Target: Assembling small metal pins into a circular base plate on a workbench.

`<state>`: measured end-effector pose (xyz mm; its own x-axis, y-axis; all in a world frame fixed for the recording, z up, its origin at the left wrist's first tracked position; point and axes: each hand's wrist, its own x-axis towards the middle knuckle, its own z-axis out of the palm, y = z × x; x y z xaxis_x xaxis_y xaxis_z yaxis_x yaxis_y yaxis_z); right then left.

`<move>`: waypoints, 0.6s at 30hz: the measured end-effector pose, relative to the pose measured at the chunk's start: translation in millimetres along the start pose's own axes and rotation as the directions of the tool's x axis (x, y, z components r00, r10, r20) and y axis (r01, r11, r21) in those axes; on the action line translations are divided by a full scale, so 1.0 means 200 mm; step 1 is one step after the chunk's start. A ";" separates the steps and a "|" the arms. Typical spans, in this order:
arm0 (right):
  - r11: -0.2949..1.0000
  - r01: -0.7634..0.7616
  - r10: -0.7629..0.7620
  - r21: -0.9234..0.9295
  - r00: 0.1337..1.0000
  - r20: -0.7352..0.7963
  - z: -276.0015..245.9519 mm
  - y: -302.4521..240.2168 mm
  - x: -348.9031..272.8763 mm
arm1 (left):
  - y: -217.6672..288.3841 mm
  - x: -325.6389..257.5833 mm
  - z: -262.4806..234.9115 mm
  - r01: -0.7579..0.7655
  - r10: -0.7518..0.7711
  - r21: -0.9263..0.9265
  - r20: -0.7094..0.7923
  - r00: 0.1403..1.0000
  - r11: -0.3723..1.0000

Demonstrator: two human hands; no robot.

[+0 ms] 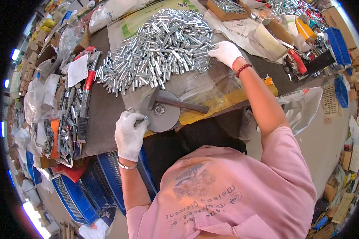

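My left hand (131, 134), in a white glove, is closed beside the left rim of a round grey metal disc (165, 123). A small shiny metal piece (146, 118) shows at its fingertips, mostly covered by the glove. On the disc lies a hammer (189, 106), its handle pointing right, with a few tiny metal bits (159, 109) next to it. My right hand (227, 53), also gloved, reaches to the right edge of a big heap of silvery metal tubes (167, 44). Its fingers are pinched just above a patch of small thin metal pins (203, 63); whatever they hold is hidden.
Sockets and hand tools, among them a red-and-black handled tool (86, 99), crowd the left of the bench. Blue plastic crates (73, 199) stand below. At the back is a cardboard box of metal parts (228, 8); an open carton (273, 38) and red-handled tools (298, 61) lie right.
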<state>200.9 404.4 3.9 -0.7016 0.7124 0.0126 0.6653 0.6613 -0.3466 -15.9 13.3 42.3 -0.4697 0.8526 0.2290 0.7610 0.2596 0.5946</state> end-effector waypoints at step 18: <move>0.829 0.507 -0.497 0.236 0.861 -0.105 0.14 -0.90 -0.69 | -0.02 -0.11 0.08 -0.073 0.062 -0.201 -0.062 0.996 0.977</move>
<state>169.5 180.0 37.9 -0.9082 0.3098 0.2816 0.1354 0.8539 -0.5025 -2.2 1.0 21.8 -0.4487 0.8373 0.3124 0.6877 0.1003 0.7190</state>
